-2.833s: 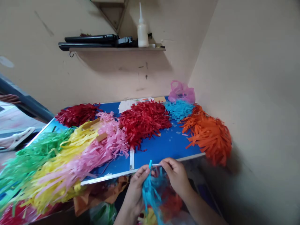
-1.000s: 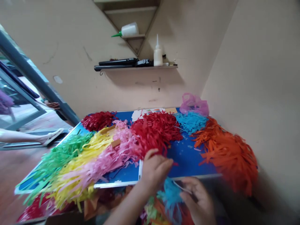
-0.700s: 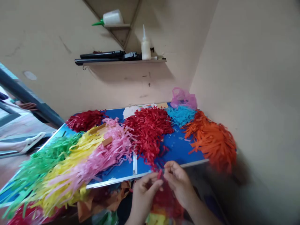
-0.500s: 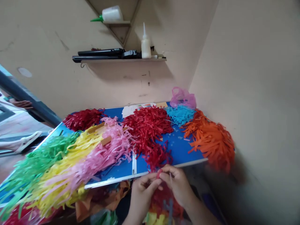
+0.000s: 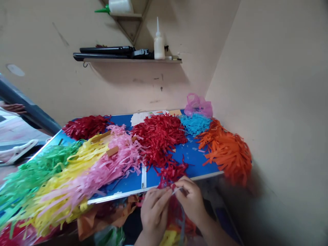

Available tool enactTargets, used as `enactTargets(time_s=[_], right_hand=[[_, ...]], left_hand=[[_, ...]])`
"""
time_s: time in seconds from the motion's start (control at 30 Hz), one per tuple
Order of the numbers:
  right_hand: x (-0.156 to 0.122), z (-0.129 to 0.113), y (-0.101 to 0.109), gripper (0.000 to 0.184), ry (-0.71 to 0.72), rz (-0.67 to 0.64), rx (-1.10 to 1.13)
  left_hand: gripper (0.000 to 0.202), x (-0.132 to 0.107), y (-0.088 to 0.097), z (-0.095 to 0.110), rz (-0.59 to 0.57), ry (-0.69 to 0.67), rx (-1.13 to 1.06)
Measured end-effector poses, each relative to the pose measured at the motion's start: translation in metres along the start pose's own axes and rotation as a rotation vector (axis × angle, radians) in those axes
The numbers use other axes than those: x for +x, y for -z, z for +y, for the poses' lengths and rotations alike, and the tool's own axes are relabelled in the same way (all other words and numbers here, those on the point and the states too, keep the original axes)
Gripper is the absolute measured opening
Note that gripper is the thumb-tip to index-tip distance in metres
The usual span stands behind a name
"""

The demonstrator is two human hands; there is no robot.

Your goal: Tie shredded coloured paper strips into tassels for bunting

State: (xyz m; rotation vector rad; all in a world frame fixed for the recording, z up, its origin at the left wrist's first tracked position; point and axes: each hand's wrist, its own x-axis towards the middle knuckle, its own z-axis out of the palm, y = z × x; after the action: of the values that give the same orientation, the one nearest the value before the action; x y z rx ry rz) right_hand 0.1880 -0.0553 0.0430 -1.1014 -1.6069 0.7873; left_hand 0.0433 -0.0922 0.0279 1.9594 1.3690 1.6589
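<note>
My left hand and my right hand meet just below the front edge of the blue table. Both pinch a bundle of red paper fringe whose strips fan up over the table edge. A thin pale string or wire runs between the fingertips of the two hands. More fringe in red, yellow and blue hangs beneath my hands.
Heaps of cut paper cover the table: green, yellow, pink, red, dark red, blue, orange. A pink plastic bag lies at the back corner. A wall shelf carries a glue bottle.
I held blue fringe 2.8 s ago; my left hand then reached to the red heap and came back with red fringe. Both hands now pinch it lower, at the table edge.
</note>
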Motion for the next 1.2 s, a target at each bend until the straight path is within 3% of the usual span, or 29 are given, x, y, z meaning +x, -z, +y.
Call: enactTargets(time_s=[0.07, 0.2, 0.33, 0.4, 0.5, 0.63, 0.7, 0.8, 1.0, 1.2], right_hand=[[-0.002, 0.002, 0.001, 0.015, 0.058, 0.019, -0.028], [-0.004, 0.004, 0.003, 0.014, 0.193, 0.024, -0.127], [-0.003, 0.003, 0.004, 0.02, 0.217, 0.002, -0.169], [-0.003, 0.003, 0.004, 0.021, 0.183, -0.028, -0.135], [-0.001, 0.004, 0.003, 0.019, 0.112, -0.082, -0.098], [0.001, 0.012, 0.004, 0.011, -0.199, -0.234, 0.106], [0.001, 0.013, 0.008, 0.018, -0.357, -0.324, 0.252], [0.0, 0.009, 0.013, 0.036, -0.374, -0.332, 0.223], [-0.003, -0.008, 0.01, 0.045, -0.217, -0.385, 0.116], [-0.004, -0.005, 0.006, 0.04, -0.217, -0.404, 0.055]], left_hand=[[0.024, 0.0, 0.0, 0.002, 0.006, 0.001, 0.006], [0.012, 0.002, 0.001, 0.003, -0.017, 0.245, -0.012], [0.009, 0.004, 0.003, 0.001, -0.093, 0.157, -0.028], [0.01, 0.006, 0.005, 0.0, -0.146, 0.18, -0.055], [0.006, 0.01, 0.006, -0.001, -0.249, 0.331, -0.124], [0.014, 0.013, 0.009, -0.004, -0.37, 0.661, -0.439], [0.02, 0.011, 0.01, -0.009, -0.312, 0.869, -0.703], [0.031, 0.007, 0.009, -0.017, -0.154, 1.065, -0.931], [0.026, 0.006, 0.005, -0.017, -0.081, 1.132, -1.09], [0.025, 0.005, 0.005, -0.019, -0.103, 1.161, -1.109]])
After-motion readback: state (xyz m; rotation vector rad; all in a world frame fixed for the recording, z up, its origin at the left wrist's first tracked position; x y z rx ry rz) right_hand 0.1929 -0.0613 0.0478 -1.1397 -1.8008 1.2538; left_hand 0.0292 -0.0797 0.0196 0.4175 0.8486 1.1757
